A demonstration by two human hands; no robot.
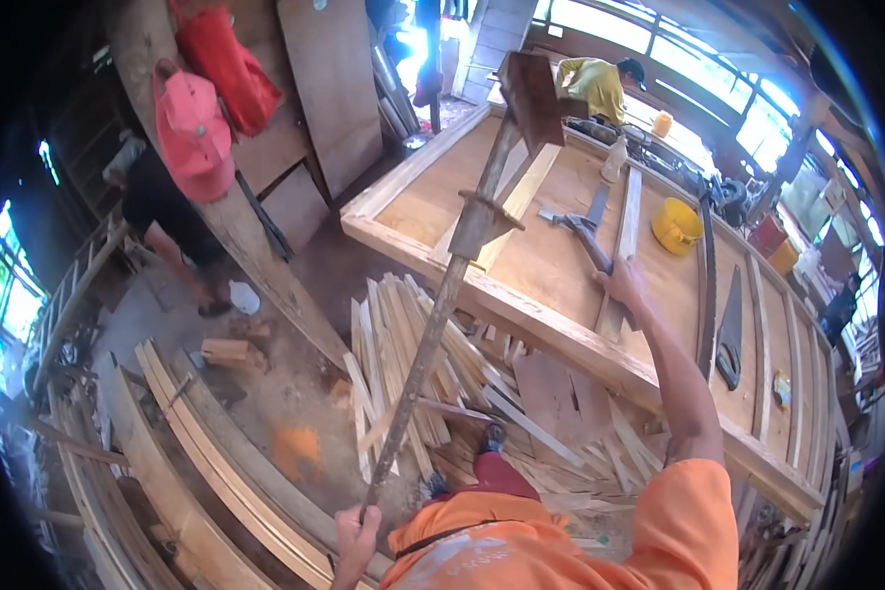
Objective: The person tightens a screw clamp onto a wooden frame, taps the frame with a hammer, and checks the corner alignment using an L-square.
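My left hand (359,536) is closed round a long, rust-marked metal bar clamp (433,324), low on its shaft; the bar slants up over a wooden panel frame (403,236), with a wooden block (533,93) at its top. My right hand (621,287) is closed on the handle of a grey hammer-like tool (578,228) above the panel. Beside it lie a pale batten (627,211) and a metal strip (600,197). A yellow bucket (677,226) and a handsaw (731,329) rest farther right on the panel.
A crouching person (172,226) is at left, another person (600,88) bends beyond the panel, and a third (841,310) is far right. Loose wood strips (393,364) and long boards (167,462) lie low. Bags (192,138) hang on a post.
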